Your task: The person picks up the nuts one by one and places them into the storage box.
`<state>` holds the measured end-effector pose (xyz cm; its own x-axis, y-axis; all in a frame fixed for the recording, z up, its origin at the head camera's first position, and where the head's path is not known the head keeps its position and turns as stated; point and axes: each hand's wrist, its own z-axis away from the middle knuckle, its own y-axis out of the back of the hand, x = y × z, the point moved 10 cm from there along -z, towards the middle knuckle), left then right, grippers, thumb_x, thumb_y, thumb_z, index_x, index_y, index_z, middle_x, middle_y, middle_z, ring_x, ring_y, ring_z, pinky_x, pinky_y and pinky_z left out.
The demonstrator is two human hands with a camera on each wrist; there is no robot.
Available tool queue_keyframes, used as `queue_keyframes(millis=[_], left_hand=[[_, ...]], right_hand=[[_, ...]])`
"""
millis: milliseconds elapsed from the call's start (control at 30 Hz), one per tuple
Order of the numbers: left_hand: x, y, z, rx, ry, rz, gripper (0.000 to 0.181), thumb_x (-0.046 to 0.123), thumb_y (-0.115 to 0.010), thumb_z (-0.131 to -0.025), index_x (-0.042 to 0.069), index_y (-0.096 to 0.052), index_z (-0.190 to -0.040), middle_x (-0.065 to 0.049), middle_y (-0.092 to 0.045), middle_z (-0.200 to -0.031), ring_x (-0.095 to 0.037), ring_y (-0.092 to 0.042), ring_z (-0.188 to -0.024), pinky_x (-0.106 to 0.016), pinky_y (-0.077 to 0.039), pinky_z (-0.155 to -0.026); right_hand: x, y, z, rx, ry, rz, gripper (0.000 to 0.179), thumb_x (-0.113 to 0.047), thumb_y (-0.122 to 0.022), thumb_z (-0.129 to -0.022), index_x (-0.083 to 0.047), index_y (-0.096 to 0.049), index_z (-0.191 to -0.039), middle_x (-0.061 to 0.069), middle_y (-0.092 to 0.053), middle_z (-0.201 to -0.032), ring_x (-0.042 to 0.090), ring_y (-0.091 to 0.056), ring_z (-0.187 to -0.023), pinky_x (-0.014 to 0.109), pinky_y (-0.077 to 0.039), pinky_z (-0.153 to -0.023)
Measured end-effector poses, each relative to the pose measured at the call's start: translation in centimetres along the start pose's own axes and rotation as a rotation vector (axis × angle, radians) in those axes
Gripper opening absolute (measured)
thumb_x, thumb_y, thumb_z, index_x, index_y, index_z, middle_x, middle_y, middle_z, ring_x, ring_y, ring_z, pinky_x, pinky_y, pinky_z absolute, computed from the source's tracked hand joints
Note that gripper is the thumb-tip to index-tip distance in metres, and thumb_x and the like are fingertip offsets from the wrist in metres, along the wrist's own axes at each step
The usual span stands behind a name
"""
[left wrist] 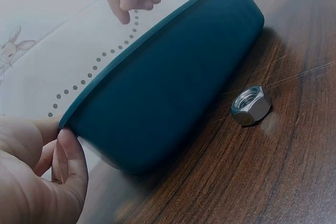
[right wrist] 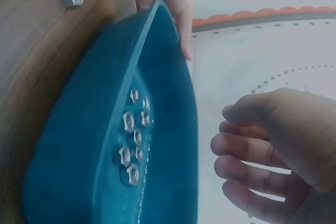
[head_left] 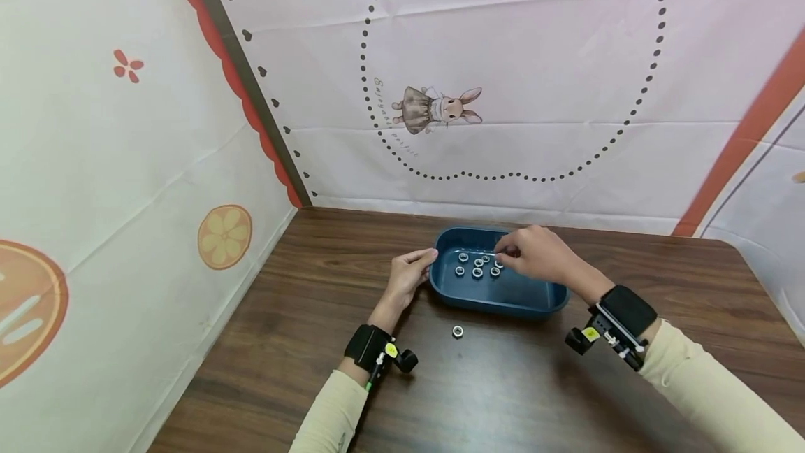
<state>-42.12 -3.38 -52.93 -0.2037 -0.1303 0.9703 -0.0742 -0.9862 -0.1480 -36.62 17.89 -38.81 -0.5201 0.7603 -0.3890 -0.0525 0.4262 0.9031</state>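
A dark blue oblong container [head_left: 503, 307] stands on the table with several metal hex nuts [head_left: 477, 272] gathered in its left and middle part. My left hand [head_left: 405, 277] pinches the rim at the left end, thumb and fingers on either side of it in the left wrist view. Over the container's far side hovers my right hand [head_left: 539, 256], its fingers loosely bent. Nothing shows between those fingers [right wrist: 244, 166] in the right wrist view. One more nut [left wrist: 252, 106] lies on the wood in front of the container.
The brown wooden table [head_left: 534, 383] meets a white printed cloth [head_left: 541, 75] hanging at the back and on the left. A black wrist strap with a small camera [head_left: 407, 361] sits on the left arm, and another strap [head_left: 629, 310] on the right.
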Motion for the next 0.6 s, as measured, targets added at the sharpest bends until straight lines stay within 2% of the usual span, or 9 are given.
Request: queue_keyframes(millis=[233,367,467,600], left_hand=[[-0.2,0.3,0.0,0.005,0.001,-0.007,0.038,0.025,-0.078,-0.094,0.002,-0.073,-0.124,-0.015,-0.072,-0.118,-0.006,-0.060,-0.077,-0.018,-0.054,-0.069],[-0.1,0.3,0.1,0.011,0.004,-0.002,0.037,0.025,-0.078,-0.093,0.003,-0.074,-0.122,-0.017,-0.072,-0.120,-0.005,-0.061,-0.076,-0.018,-0.054,-0.069],[-0.1,0.2,0.1,0.012,0.006,-0.004,0.035,0.025,-0.078,-0.094,0.004,-0.075,-0.121,-0.015,-0.072,-0.118,-0.007,-0.062,-0.078,-0.019,-0.054,-0.069],[-0.1,0.1,0.0,0.006,0.004,0.001,0.032,0.024,-0.078,-0.094,0.005,-0.076,-0.120,-0.012,-0.073,-0.114,-0.008,-0.062,-0.079,-0.019,-0.054,-0.069]], right_hand=[[-1.3,-0.8,1.0,0.029,-0.004,0.001,0.012,-0.018,-0.071,-0.097,-0.012,-0.079,-0.103,-0.012,-0.052,-0.059,0.005,-0.039,-0.049,0.024,-0.028,-0.049],[-2.9,-1.6,1.9,0.044,0.023,-0.021,0.011,-0.018,-0.072,-0.097,-0.013,-0.080,-0.101,-0.013,-0.062,-0.068,0.001,-0.045,-0.053,0.022,-0.036,-0.050],[-4.4,-2.6,2.7,0.059,0.040,-0.031,0.009,-0.018,-0.074,-0.095,-0.013,-0.080,-0.098,-0.011,-0.068,-0.076,-0.002,-0.052,-0.060,0.021,-0.045,-0.055],[-6.3,-4.7,3.7,0.040,0.054,-0.032,0.008,-0.020,-0.074,-0.094,-0.015,-0.080,-0.095,-0.011,-0.069,-0.076,-0.005,-0.054,-0.063,0.020,-0.048,-0.058]])
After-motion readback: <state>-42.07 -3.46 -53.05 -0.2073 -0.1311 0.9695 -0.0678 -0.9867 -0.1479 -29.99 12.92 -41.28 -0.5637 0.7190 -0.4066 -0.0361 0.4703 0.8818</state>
